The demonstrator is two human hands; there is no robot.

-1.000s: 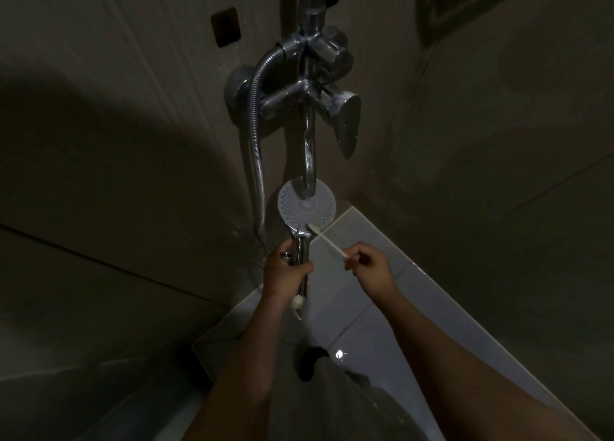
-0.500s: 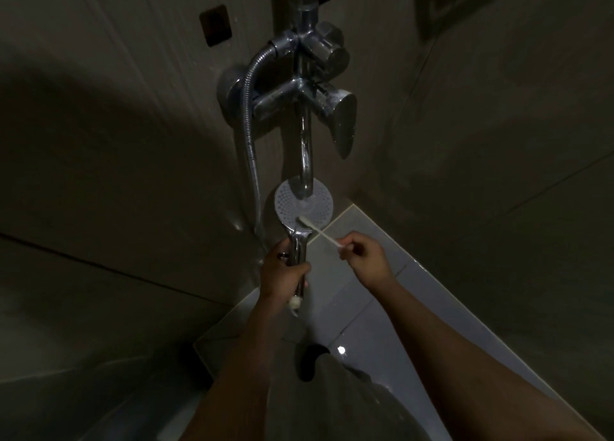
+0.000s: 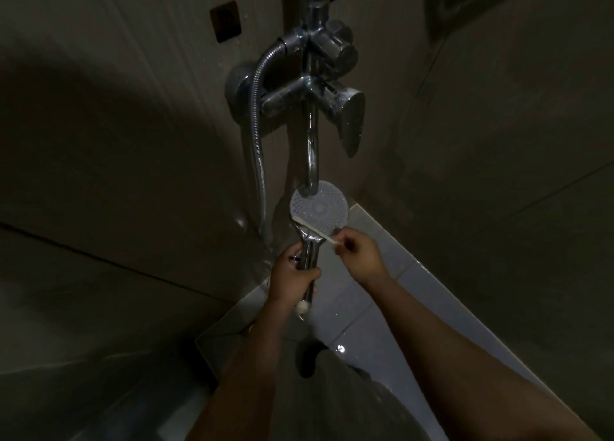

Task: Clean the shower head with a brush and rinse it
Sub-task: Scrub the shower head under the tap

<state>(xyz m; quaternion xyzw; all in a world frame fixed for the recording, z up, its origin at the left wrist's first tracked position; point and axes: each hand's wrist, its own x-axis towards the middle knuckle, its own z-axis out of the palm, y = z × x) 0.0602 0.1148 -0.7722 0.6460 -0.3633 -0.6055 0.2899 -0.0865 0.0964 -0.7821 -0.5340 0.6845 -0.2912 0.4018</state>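
Hose (image 3: 255,131): it hangs slack down the wall from the mixer. We judge that this slack lets us bring the head down in front of us.
Left hand (image 3: 292,279): our fingers wrap round the chrome handle low down. This steadies the head and leaves the face bare for scrubbing.
Shower head (image 3: 324,208): we hold it off the wall, above the floor (image 3: 415,294) and just under the spout (image 3: 312,154). Its nozzle face is turned up towards us so we can see the holes.
Brush (image 3: 315,230): it is a thin pale stick slanting across the lower edge of the face, with its head at the left rim.
Right hand (image 3: 358,251): our fingertips pinch the brush's far end. We judge that this light grip suits short strokes.
Mixer lever (image 3: 349,118): we are not touching it, so rinsing is not yet begun.
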